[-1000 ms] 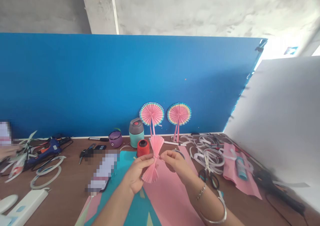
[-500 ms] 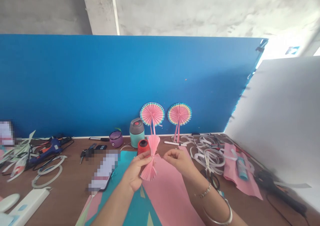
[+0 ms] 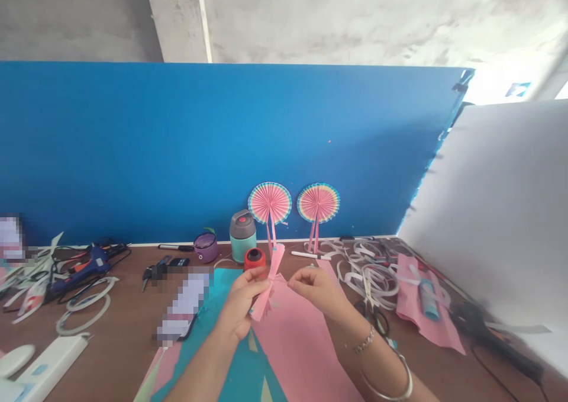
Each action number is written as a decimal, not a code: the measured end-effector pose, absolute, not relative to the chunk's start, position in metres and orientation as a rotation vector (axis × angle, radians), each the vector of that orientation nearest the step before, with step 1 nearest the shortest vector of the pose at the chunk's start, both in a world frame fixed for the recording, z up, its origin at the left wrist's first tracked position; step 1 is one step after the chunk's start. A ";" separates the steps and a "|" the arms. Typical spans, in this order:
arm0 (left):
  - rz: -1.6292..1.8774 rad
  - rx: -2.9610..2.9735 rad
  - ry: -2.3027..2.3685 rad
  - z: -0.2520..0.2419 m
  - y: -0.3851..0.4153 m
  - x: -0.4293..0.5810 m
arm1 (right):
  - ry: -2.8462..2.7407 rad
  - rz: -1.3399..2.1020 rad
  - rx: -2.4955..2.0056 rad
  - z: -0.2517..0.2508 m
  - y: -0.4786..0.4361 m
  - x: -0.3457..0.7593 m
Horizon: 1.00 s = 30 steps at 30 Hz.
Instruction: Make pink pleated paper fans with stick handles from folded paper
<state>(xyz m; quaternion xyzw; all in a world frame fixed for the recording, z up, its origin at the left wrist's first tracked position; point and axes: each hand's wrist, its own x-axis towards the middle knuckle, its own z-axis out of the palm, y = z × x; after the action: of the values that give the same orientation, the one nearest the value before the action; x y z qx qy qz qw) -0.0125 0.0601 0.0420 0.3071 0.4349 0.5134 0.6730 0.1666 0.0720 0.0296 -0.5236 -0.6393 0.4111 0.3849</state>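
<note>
A pleated strip of pink paper (image 3: pixel 277 261), pinched in at its middle, is in my left hand (image 3: pixel 247 298), held between thumb and fingers. Its folds are mostly drawn together and it leans slightly. My right hand (image 3: pixel 313 286) is closed in a pinch just to the right of the strip. Between the strip's middle and those fingertips runs a faint thin thread (image 3: pixel 280 281). Beneath both hands lie a pink paper sheet (image 3: pixel 302 343) and a teal paper sheet (image 3: pixel 208 354). A red round object with a dark top (image 3: pixel 254 261) stands just behind the left fingers.
Two round pleated paper fans (image 3: pixel 270 203) lean against the blue partition (image 3: pixel 177 141). A teal jar (image 3: pixel 243 242) and a purple cup (image 3: pixel 206 248) stand at the back. Scissors (image 3: pixel 377 319) and coiled white strips (image 3: pixel 373 277) lie right; a blue glue gun (image 3: pixel 91 266) lies left.
The pink pleated strip has turned, so its fanned ends now look narrower and more edge-on. My right hand stays in nearly the same place, still pinched.
</note>
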 end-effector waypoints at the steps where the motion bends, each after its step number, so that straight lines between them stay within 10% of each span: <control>1: 1.183 0.712 1.002 0.041 0.061 -0.013 | -1.646 1.024 -1.353 0.031 0.071 0.167; 16: 1.589 1.388 1.420 0.029 0.065 -0.023 | -2.027 0.530 -1.309 0.049 0.050 0.161; 30: 0.793 2.448 1.182 0.032 0.053 -0.029 | -1.882 0.622 -1.134 0.074 0.047 0.186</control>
<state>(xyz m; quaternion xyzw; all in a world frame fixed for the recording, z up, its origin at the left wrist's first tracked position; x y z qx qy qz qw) -0.0293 0.0527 0.0319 0.8542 0.4124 0.2767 0.1543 0.1858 0.0474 0.0740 -0.4514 -0.7495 0.2478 0.4160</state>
